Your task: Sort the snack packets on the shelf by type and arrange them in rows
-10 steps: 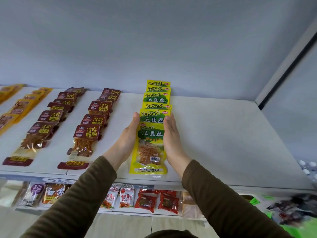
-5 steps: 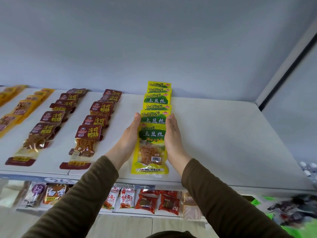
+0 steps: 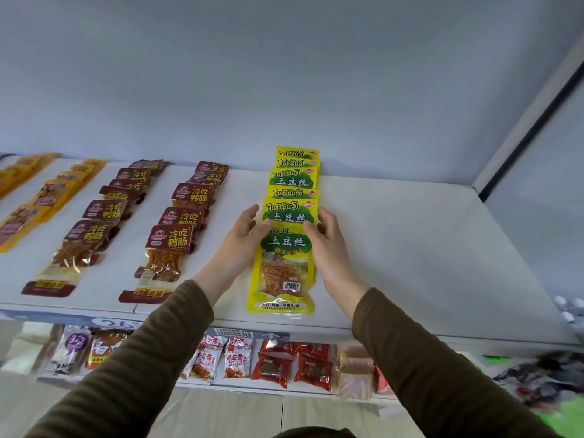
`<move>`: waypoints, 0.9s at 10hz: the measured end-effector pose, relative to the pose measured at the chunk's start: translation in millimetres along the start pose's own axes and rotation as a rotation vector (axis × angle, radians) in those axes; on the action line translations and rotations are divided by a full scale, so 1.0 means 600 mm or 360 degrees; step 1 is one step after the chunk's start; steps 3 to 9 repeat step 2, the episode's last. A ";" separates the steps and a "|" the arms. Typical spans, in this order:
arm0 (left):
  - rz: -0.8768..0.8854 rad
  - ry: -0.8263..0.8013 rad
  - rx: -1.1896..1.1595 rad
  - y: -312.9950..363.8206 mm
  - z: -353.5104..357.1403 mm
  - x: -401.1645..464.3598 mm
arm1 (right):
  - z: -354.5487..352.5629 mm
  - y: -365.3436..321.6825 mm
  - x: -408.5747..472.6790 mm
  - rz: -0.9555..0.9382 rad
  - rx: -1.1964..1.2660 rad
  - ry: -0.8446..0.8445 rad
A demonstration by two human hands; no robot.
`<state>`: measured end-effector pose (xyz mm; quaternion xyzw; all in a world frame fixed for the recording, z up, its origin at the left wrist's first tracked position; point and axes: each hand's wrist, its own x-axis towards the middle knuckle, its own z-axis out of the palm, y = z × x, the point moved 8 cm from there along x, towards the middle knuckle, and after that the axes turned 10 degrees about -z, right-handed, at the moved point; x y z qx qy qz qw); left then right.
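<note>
A row of several yellow-green potato-strip packets (image 3: 292, 197) runs front to back on the white shelf (image 3: 410, 263), overlapping like tiles. The front yellow packet (image 3: 281, 273) lies flat near the shelf's front edge. My left hand (image 3: 243, 240) lies along its left side and my right hand (image 3: 328, 248) along its right side. Both thumbs rest on its top corners, and the fingers stay loosely extended beside the row. Two rows of dark red duck-intestine packets (image 3: 177, 222) (image 3: 101, 216) lie to the left.
Orange-yellow packets (image 3: 47, 197) form further rows at the far left. The shelf ends at a side wall (image 3: 537, 200) on the right, with bare shelf surface between it and the yellow row. A lower shelf holds assorted red and white snack packets (image 3: 275, 365).
Both hands lay flat against the sides of the front yellow packet; now their thumbs have come in over its top corners. The view has tilted slightly.
</note>
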<state>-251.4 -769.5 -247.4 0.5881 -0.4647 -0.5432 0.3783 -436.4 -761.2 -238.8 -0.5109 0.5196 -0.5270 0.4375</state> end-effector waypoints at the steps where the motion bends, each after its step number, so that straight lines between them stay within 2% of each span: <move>1: 0.0065 0.0051 0.0182 0.003 -0.017 0.004 | -0.011 -0.004 0.003 -0.0001 -0.0232 -0.0159; 2: 0.0122 0.0112 0.0361 0.016 -0.037 0.010 | -0.028 -0.016 0.010 -0.0058 -0.0591 -0.0267; 9: 0.0122 0.0112 0.0361 0.016 -0.037 0.010 | -0.028 -0.016 0.010 -0.0058 -0.0591 -0.0267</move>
